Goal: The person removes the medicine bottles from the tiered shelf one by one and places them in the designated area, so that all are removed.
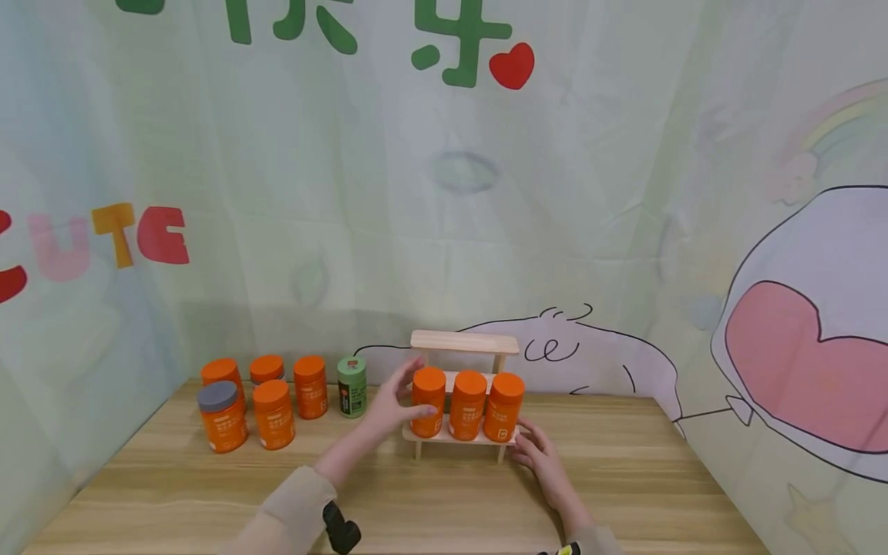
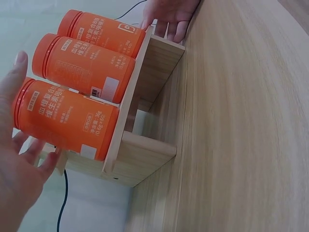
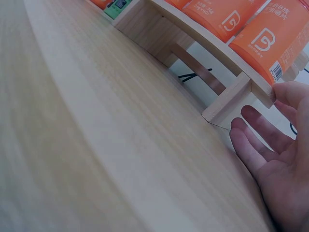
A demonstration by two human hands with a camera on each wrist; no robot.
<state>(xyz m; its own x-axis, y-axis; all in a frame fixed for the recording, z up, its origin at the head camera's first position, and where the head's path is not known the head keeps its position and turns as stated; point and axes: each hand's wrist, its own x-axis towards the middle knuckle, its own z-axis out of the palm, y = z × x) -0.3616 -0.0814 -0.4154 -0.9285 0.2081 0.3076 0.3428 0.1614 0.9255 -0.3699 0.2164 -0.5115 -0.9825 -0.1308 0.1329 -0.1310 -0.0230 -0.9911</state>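
A small wooden tiered rack (image 1: 465,341) bears three orange jars (image 1: 468,405) in a row on its front step. Around the leftmost orange jar (image 2: 67,121) is my left hand (image 1: 388,408), thumb across the front and the other fingers at the far side. That jar stands upright with its base on the step. My right hand (image 1: 544,462) is at the rack's right end. In the right wrist view a digit touches the corner of the front step (image 3: 260,89), while the lower fingers (image 3: 263,128) are loosely bent and apart from the wood.
Left of the rack, a green jar (image 1: 351,387) and several orange jars (image 1: 274,414) stand on the wooden table (image 1: 416,509). One orange jar has a grey lid (image 1: 217,395). A printed curtain (image 1: 333,193) hangs behind the table.
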